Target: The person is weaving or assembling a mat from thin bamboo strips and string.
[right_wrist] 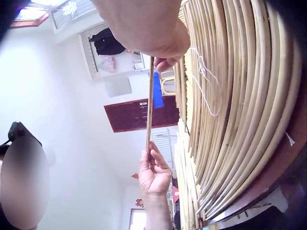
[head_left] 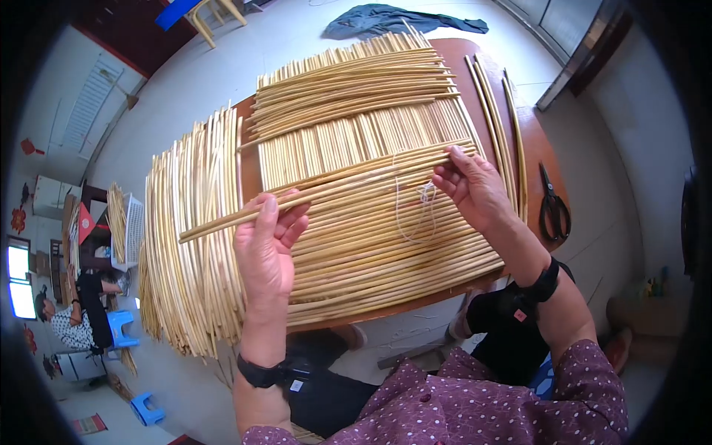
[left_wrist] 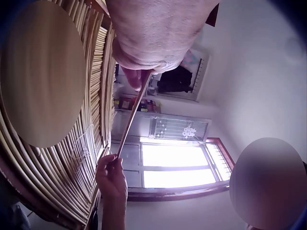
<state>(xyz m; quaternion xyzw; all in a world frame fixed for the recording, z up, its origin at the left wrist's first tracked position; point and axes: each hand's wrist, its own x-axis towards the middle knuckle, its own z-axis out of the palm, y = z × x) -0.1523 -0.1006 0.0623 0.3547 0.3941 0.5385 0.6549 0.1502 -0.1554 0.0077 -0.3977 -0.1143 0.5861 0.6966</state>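
Observation:
My left hand (head_left: 267, 248) pinches a long straw-coloured stalk (head_left: 215, 225) between thumb and fingers, with one end sticking out to the left. Toward the other end, my right hand (head_left: 478, 189) pinches the same stalk, so it spans both hands above the table. In the right wrist view the stalk (right_wrist: 150, 105) runs straight from one hand to the other. Below lies a broad layer of stalks (head_left: 393, 252), side by side and crosswise. A loop of white string (head_left: 426, 194) lies on that layer, close to my right hand.
More stalks (head_left: 193, 237) cover the table's left side; another bundle (head_left: 356, 85) lies across the far layer. Loose stalks (head_left: 489, 111) and black-handled scissors (head_left: 554, 211) lie on the right of the brown table (head_left: 545, 148). Another person (head_left: 74, 326) sits at far left, near a blue stool (head_left: 121, 328).

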